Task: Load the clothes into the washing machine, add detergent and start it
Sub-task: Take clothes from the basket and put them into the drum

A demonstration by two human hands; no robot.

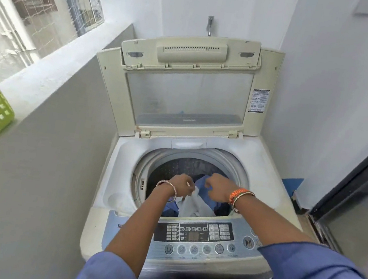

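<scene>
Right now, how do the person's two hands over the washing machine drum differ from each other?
The left hand pinches a white garment and lifts its edge, while the right hand hangs over the blue clothes with loosely curled fingers and holds nothing that I can see. The left wrist has plain silver bangles; the right wrist also has an orange band. Both hands reach into the drum under the raised lid.

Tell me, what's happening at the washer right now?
Left hand grips white cloth, right hand on blue clothes, both in drum. Lid up. Nothing blocking.
</scene>
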